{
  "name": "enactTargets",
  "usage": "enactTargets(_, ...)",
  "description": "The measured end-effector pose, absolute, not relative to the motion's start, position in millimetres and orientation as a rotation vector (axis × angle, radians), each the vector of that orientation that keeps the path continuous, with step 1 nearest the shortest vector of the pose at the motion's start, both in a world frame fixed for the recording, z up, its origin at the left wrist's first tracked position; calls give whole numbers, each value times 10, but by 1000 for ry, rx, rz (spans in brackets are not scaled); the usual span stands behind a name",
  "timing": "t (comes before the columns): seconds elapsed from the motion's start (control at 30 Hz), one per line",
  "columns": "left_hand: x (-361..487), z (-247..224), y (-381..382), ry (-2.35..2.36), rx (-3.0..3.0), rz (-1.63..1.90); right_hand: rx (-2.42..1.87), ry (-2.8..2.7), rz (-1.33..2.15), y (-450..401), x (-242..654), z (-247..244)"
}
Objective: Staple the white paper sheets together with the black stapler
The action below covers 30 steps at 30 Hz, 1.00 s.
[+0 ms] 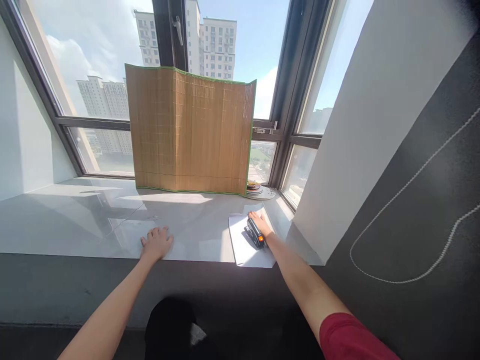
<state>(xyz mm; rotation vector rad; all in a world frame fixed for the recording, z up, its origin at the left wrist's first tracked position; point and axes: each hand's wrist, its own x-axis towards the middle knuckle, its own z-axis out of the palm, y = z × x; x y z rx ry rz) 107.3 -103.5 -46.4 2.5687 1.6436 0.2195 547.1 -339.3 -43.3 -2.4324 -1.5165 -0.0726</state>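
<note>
My left hand (156, 242) lies palm down on the pale windowsill (195, 227), fingers spread, holding nothing. Over on the right, my right hand (261, 223) is closed round the far right side of a black stapler (255, 234) with an orange spot on its near end. Part of its grip is hidden behind the stapler. Under the stapler are white sheets of paper (245, 252), whose near edge reaches the sill's front edge. Beyond that hand another sheet shows in part.
An upright bamboo mat (193, 132) with green edging stands against the window. At its right corner sits a stack of small plates (255, 189) on a round base. A beaded cord (378, 200) hangs by the dark wall at right.
</note>
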Motion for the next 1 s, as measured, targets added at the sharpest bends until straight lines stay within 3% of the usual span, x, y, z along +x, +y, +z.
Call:
enactTargets(0.37, 1060, -466, -1078, 1630, 2550, 271, -2376, -1662, 59, -2457, 4499, -305)
enactTargets(0.57, 1016, -387, -1101, 1590, 2384, 494, -2250, -1722, 182, -1955, 4002, -223)
enactTargets(1.0, 1008, -208, -1208, 1591, 2398, 455, -2094, -1696, 304, -1707, 3742, -242)
